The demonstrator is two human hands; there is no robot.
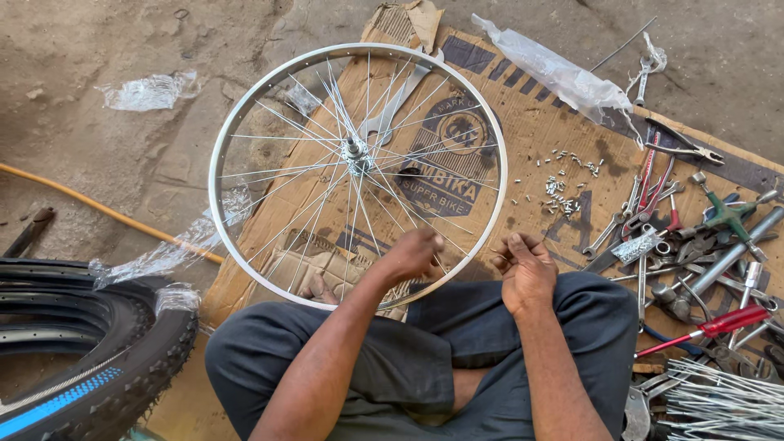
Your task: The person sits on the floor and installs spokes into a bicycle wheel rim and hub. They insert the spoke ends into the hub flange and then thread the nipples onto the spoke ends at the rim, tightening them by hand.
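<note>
A silver bicycle wheel rim (219, 155) with thin spokes and a hub (357, 153) lies flat on brown cardboard (531, 122) in front of my crossed legs. My left hand (412, 255) reaches inside the rim's near edge, fingers pinched on the spokes there. My right hand (524, 265) hovers just outside the rim to the right, fingers curled around something small that I cannot make out. Small silver spoke nipples (562, 192) are scattered on the cardboard beyond my right hand.
A pile of wrenches, pliers and screwdrivers (694, 237) lies at the right, with a bundle of loose spokes (719, 404) at the lower right. Black tyres (90, 343) are stacked at the lower left. Clear plastic wrap (563, 77) and a yellow hose (98, 208) lie on the concrete floor.
</note>
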